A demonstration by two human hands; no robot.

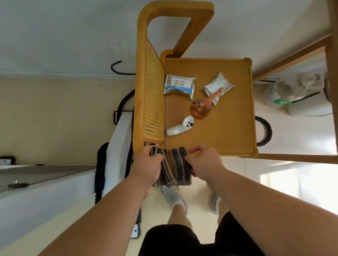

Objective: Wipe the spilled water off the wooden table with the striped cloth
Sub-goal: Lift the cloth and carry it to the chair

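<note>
Near edge of the wooden bench (228, 123): left hand (147, 166) and right hand (206, 161), each grip clamped on one side of the striped cloth (175, 166), which hangs folded over the bench's front edge. Beyond, on the bench top: white controller (180, 126), amber round bottle (200, 109), then a silver packet (218, 87) and a wet-wipes pack (179, 84); perforated side panel (152, 95) at left

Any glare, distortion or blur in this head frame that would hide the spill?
Head view: strong wide-angle bending at the edges; bright window glare washes out the floor at right; table evenly lit, but no water shows on it; cloth and both hands, left and right, slightly soft.
</note>
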